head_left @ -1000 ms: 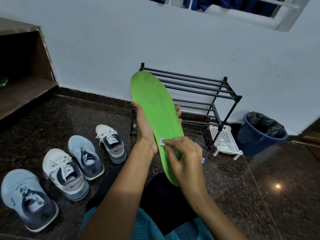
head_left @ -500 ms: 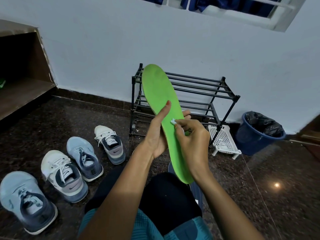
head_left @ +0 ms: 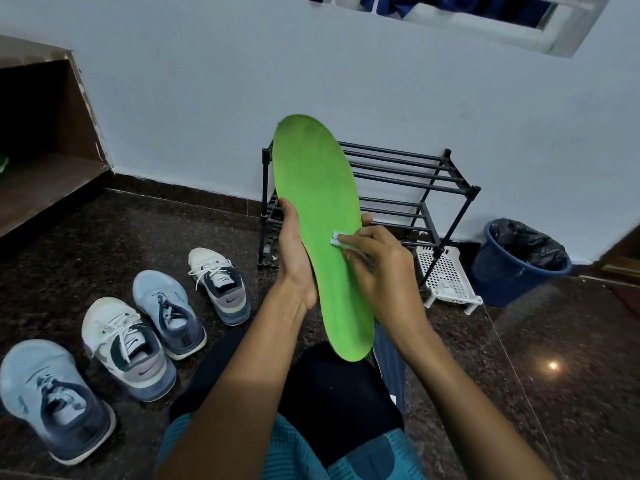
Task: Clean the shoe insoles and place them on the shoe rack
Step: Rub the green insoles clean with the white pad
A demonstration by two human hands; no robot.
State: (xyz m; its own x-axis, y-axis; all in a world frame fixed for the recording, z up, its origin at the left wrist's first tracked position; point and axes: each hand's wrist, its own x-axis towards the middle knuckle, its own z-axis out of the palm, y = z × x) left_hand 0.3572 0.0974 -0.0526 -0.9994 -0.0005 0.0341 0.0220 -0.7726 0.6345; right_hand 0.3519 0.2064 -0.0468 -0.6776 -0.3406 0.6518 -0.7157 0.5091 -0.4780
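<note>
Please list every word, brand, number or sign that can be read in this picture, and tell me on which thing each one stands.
No word or number can be read anywhere.
Swoosh logo, no letters: on the side of the far white shoe.
Swoosh logo, no letters: on the side of the near white shoe.
Tongue labels of both white shoes: too small and blurred to read.
Green insole: no print visible.

— What's in your right hand [head_left: 384, 268]?
— A small white scrap [head_left: 336, 238], mostly under my fingers [head_left: 360, 242]; too small to name.
— And your left hand [head_left: 294, 258]?
— Its fingers lie behind the green insole [head_left: 318, 209]; only tips show.
</note>
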